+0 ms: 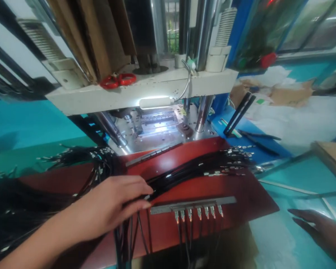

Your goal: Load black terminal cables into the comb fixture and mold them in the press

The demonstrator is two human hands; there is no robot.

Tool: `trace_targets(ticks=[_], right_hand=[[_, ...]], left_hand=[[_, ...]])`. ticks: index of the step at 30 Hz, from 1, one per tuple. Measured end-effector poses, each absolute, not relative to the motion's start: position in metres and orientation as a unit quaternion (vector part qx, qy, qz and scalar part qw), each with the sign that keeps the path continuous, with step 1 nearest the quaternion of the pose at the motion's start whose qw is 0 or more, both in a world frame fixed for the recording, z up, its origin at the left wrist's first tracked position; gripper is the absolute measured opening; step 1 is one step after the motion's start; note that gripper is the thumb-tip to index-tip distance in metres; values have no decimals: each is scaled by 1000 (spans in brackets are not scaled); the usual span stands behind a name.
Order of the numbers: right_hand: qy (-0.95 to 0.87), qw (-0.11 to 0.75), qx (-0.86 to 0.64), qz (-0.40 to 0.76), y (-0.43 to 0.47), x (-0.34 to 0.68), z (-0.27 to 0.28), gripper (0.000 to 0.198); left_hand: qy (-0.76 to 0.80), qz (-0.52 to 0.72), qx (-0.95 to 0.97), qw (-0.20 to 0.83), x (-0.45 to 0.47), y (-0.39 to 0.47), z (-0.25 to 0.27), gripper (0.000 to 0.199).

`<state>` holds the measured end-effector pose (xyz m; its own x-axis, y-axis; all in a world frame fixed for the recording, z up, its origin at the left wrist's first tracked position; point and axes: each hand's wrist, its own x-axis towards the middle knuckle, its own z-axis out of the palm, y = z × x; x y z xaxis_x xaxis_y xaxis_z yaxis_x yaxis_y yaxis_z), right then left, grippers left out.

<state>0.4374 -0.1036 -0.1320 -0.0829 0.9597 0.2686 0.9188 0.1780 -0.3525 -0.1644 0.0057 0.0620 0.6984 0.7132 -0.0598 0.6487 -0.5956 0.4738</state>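
My left hand (pixel 120 203) reaches over the red board (pixel 235 190), with thumb and index finger closing around a black cable; a small silver end shows between the fingertips. Under and beyond it stretches a bundle of black cables (pixel 184 168), their metal ends to the right. Just right of my fingertips lies a grey metal strip (pixel 193 205), with several cable connectors (pixel 199 213) set along its front edge and their cables hanging down. A second slotted strip (pixel 154 154) rests farther back. My right hand (pixel 319 229) is off the board at the right, fingers apart, holding nothing visible.
A press with a white crossbeam (pixel 100 99) stands ahead, its lit metal die (pixel 159 121) below. Red-handled scissors (pixel 118 80) lie on the beam. More black cables (pixel 19 209) heap at left. Black tools (pixel 259 142) lie on a blue surface at right.
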Motion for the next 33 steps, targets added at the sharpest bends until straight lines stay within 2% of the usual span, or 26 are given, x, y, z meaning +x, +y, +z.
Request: trace_targets(ticks=[2,5,8,10,14,17,21,24,27,31,33], right_hand=[[-722,189,-665,15,-103,419,-125,15],[-683,221,-696,-32,-84,362,-73,18],[-698,229,-676,61,-64,302,-21,19],[-759,230,-596,126,-55,271,-4,21],[-835,172,-485,196,-46,235,-5,37],[-841,158,-472,212,-43,228,-15,31],[-841,185,-466,203,-38,237,-20,25],[-832,221,-471,191,-20,240,-5,27],[-802,271,-490,208,14,224,26,26],[-738,351,-524,240,78,174,55,25],[-704,395,-528,264,115,148,52,27]], left_hand=[[352,32,897,264,-151,-2,60,27],[340,0,907,247,-141,-9,51,28],[356,-2,912,203,-143,-13,44,27],[367,1,911,188,-146,-16,42,26],[379,4,911,162,-146,-20,35,24],[389,8,910,146,-141,-23,30,24],[409,21,899,155,-137,-28,39,23],[464,73,864,183,-141,-25,56,21],[544,155,778,272,-148,-4,69,20],[571,356,599,434,-152,50,59,15],[585,457,489,457,-151,84,47,11]])
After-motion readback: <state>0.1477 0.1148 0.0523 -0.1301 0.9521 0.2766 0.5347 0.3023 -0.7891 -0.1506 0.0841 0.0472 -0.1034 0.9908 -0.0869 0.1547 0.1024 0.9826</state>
